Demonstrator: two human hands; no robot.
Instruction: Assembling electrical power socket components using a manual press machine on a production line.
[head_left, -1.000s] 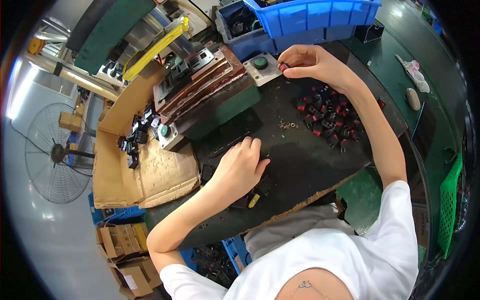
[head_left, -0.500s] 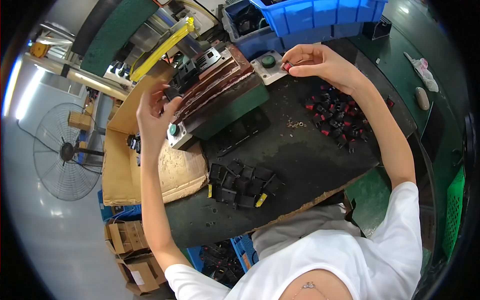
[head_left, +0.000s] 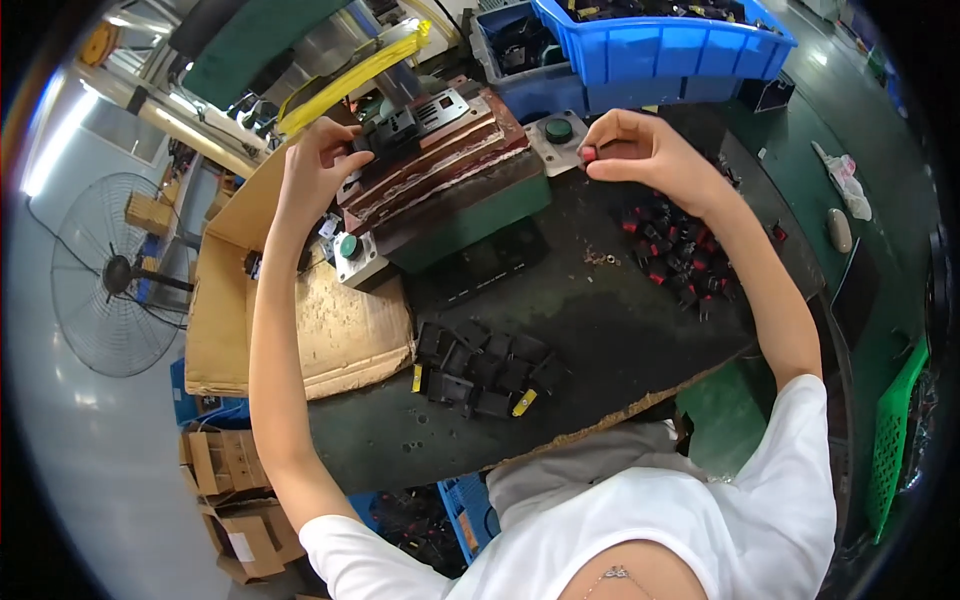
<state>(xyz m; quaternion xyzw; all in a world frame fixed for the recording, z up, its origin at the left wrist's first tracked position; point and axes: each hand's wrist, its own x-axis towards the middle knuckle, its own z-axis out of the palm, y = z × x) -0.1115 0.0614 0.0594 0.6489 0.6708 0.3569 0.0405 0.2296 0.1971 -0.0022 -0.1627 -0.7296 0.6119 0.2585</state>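
Apparent loading step at the brown block, with 2 hands raised over the desk.
Near the front edge of the desk, black housings are heaped; toward the right edge, red-and-black pieces are piled. Farther back, 1 small red piece is pinched by the right hand, beside a green button. Toward the far left corner, the left hand, fingers bent, is set at the left end of the brown block, by the dark part on top; whether anything is gripped cannot be told. Careful alignment there seems called for.
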